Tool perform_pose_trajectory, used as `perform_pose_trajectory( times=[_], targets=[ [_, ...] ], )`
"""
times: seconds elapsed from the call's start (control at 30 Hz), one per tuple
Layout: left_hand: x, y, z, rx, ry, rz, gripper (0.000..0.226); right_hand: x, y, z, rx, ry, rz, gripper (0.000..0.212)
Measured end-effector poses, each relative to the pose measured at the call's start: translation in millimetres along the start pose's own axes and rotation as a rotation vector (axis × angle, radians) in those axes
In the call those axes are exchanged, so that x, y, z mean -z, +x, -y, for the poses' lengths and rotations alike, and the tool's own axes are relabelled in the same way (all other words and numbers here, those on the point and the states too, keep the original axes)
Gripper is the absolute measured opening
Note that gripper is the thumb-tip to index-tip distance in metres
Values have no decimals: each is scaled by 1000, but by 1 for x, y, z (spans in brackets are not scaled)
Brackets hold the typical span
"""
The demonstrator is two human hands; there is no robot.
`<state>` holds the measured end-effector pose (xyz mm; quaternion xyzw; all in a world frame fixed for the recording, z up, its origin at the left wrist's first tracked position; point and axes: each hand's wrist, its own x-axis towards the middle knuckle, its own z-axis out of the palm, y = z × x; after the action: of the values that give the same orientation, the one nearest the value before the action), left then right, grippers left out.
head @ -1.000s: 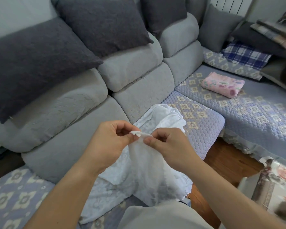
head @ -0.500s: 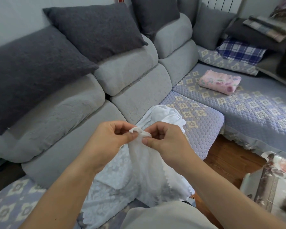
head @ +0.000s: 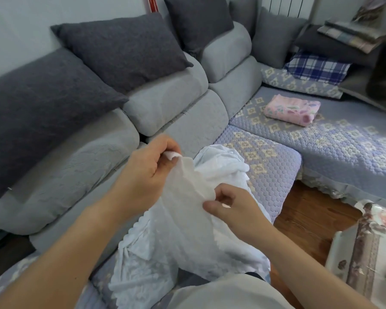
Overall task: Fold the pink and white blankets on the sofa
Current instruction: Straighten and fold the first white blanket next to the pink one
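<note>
From the head view, the left hand [head: 146, 170] was raised over the sofa [head: 169, 103], its thumb and curled fingers [head: 172, 148] pinching a corner of the white blanket [head: 187, 224]. The right hand [head: 234, 208] sat lower and nearer the body, pinching the same edge farther along between thumb and forefinger, the other fingers curled in. The stretch of edge between the two hands ran slanting down from left to right, slightly slack.

The white blanket was thin and lacy, with a raised pattern and a scalloped border showing along its lower left edge. It was unfolded and rumpled: part hung from the hands, part lay bunched on the quilted seat cover [head: 270, 166] behind the right hand, and the rest spilled over the lap and the near seat.

The pink blanket [head: 292, 110] lay well apart, on the far section of the sofa at the right. It was folded into a thick, neat rectangle, pink with a floral print, flat on the lilac quilted cover.

Dark grey cushions [head: 118, 47] leaned on the sofa back. A blue plaid cloth [head: 316, 68] lay behind the pink blanket. Wood floor [head: 303, 215] showed at the right.
</note>
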<state>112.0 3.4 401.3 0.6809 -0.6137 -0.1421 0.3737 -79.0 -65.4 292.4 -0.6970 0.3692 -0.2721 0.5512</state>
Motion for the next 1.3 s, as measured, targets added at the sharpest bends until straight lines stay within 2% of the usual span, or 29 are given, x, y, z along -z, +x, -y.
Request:
perform_pose_trajectory(
  times=[0.1,0.17,0.23,0.27,0.33,0.43,0.47,0.6,0.77,0.83,0.9,0.97,1.1,1.3],
  targets=[
    [3,9,5,6,-76,7,13,6,-3,8,66,54,-88,12],
    [3,16,3,14,-161,14,9,6,-3,11,67,112,-31,35],
    [2,22,-2,2,-189,20,12,2,-1,11,53,45,62,66],
    [0,25,-5,-9,-178,28,16,-1,0,12,50,2,80,73],
    [-1,30,-10,-19,-144,47,20,-4,3,15,50,-28,37,66],
    [-1,34,-14,2,-103,59,20,-3,7,20,85,-17,-94,27],
    [0,36,-15,15,-87,57,20,-2,8,19,110,-12,-134,20],
    [4,37,-13,119,-93,49,19,6,6,19,71,316,-221,21],
    [-2,33,-13,479,-529,92,21,7,1,24,46,463,-249,19],
    [-1,30,-11,562,-631,155,12,7,1,25,-7,530,-254,17],
    [-1,26,-4,585,-677,155,16,9,2,24,-31,546,-261,16],
    [-4,21,2,531,-655,59,16,10,2,22,-25,449,-278,15],
    [-10,12,7,313,-470,-126,16,11,0,22,5,164,-291,22],
    [-13,3,10,142,-374,-145,12,12,-1,18,50,40,-301,27]
  ],
)
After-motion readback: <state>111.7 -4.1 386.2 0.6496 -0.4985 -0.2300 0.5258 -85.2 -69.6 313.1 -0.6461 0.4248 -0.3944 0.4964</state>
